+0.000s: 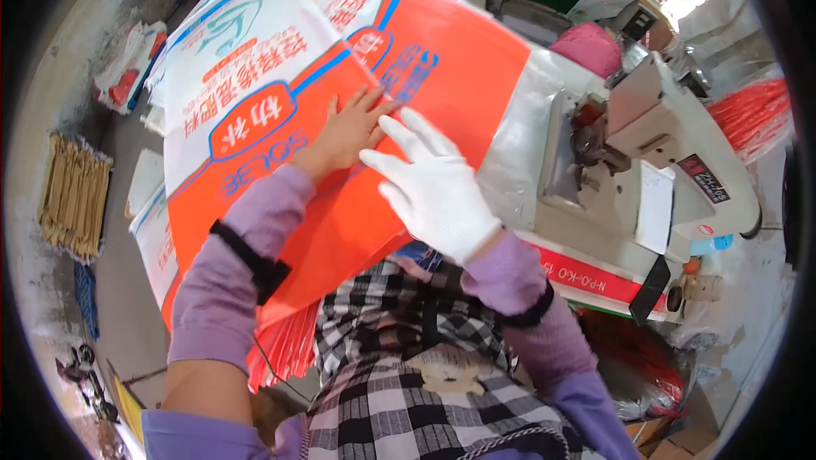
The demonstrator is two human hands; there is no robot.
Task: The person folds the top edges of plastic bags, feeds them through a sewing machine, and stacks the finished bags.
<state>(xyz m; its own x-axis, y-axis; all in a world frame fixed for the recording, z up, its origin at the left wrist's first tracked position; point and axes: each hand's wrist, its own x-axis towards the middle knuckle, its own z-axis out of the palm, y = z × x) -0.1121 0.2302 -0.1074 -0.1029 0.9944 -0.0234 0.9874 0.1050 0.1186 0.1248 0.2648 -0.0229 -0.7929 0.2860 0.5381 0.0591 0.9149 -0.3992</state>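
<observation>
A flat woven-plastic sack (pixel 191 94), white at the far end and orange-red nearer me, lies slanted on a pile of similar printed sacks. Another orange-red sack (pixel 476 60) shows beneath it to the right. My bare left hand (pixel 350 130) rests on the top sack near its right edge, fingers spread. Beside it, my right hand (pixel 438 192) in a white knitted glove has its fingers stretched apart over that same edge. Its fingertips come close to the left hand's. Neither hand grips anything that I can see.
An industrial sewing machine (pixel 654 111) stands on the table at the right, with a pink cloth bundle (pixel 588 49) behind it. Red strips (pixel 752 120) hang at far right. Brown folded bags (pixel 76 196) lie stacked at left. A dark flat object (pixel 650 290) juts from the table edge.
</observation>
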